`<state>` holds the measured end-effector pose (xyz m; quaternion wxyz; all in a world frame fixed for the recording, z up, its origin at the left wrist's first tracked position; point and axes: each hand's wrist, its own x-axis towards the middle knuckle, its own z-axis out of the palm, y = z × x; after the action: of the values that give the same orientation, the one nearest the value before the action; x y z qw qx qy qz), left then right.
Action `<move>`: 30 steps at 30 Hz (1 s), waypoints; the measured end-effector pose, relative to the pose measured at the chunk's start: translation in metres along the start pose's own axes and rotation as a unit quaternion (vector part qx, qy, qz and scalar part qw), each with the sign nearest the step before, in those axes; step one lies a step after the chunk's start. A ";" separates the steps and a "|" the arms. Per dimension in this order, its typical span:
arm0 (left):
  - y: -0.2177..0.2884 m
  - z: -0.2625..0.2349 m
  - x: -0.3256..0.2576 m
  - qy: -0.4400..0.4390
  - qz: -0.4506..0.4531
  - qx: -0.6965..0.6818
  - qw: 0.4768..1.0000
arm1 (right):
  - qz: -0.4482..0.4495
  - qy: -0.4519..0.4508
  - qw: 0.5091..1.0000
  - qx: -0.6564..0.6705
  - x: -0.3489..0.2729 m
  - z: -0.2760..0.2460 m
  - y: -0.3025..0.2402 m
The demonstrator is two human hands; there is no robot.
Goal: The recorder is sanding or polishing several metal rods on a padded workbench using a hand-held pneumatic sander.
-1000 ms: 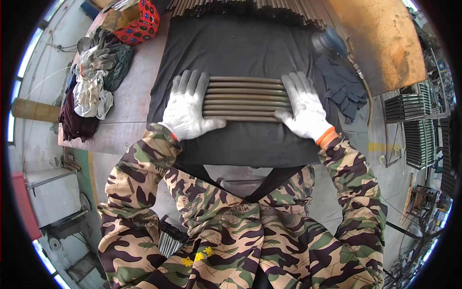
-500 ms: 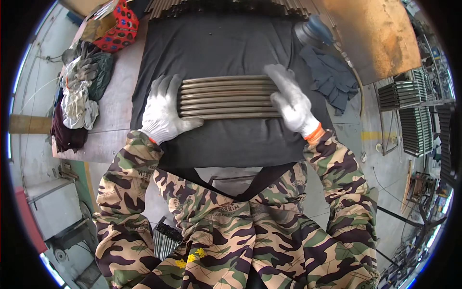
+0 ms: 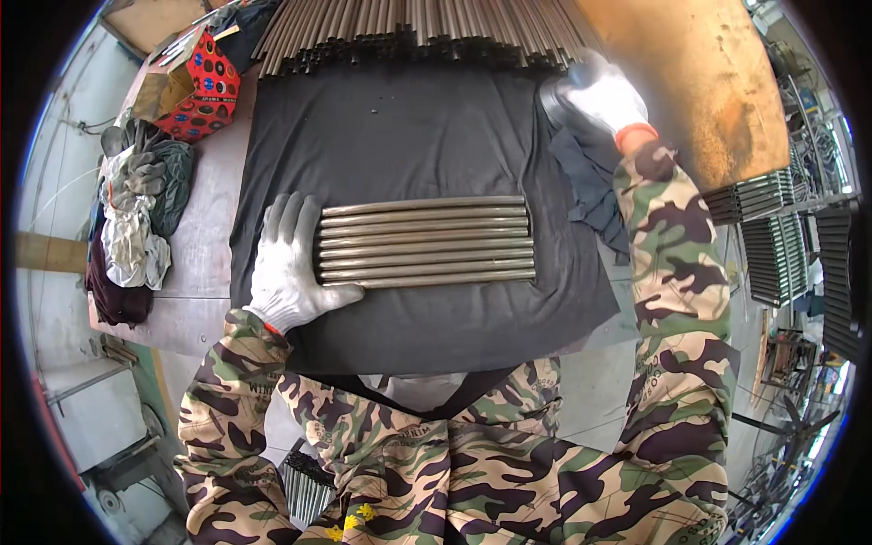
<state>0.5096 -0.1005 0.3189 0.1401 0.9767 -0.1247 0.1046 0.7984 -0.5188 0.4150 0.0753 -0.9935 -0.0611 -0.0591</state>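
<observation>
Several metal tubes (image 3: 425, 241) lie side by side in a flat row on a black cloth (image 3: 363, 145). My left hand (image 3: 289, 263), in a white and grey work glove, rests against their left ends with fingers stretched and thumb out along the near side. At the far right of the cloth, my gloved right hand (image 3: 607, 95) is closed over a blue, round-headed power tool (image 3: 556, 102). Most of that tool is hidden under the glove, and the hand is slightly blurred. Below it lies a crumpled dark blue cloth (image 3: 586, 186).
A large stack of tubes (image 3: 427, 27) spans the table's far edge. To the left are a red patterned box (image 3: 211, 86) and a pile of gloves and rags (image 3: 136, 209). A brown board (image 3: 718, 82) stands at far right, near racks of tubes (image 3: 772, 245).
My right hand has left the right ends of the tubes and moved up and right onto the power tool. The left hand stays against the tubes. The whole view has shifted.
</observation>
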 end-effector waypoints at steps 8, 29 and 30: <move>0.001 -0.009 0.000 -0.034 -0.016 -0.030 0.999 | 0.033 0.001 0.999 -0.004 0.035 -0.009 0.034; 0.027 0.004 0.025 0.068 0.097 0.005 0.993 | -0.158 -0.051 0.985 0.049 -0.174 -0.057 -0.057; 0.029 0.017 0.023 0.064 0.090 0.002 0.994 | -0.151 -0.042 0.986 0.062 -0.176 -0.057 -0.055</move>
<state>0.5262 -0.1375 0.3159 0.1361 0.9530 -0.2028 0.1795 0.6121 -0.4936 0.4562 0.1241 -0.9680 -0.2168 -0.0241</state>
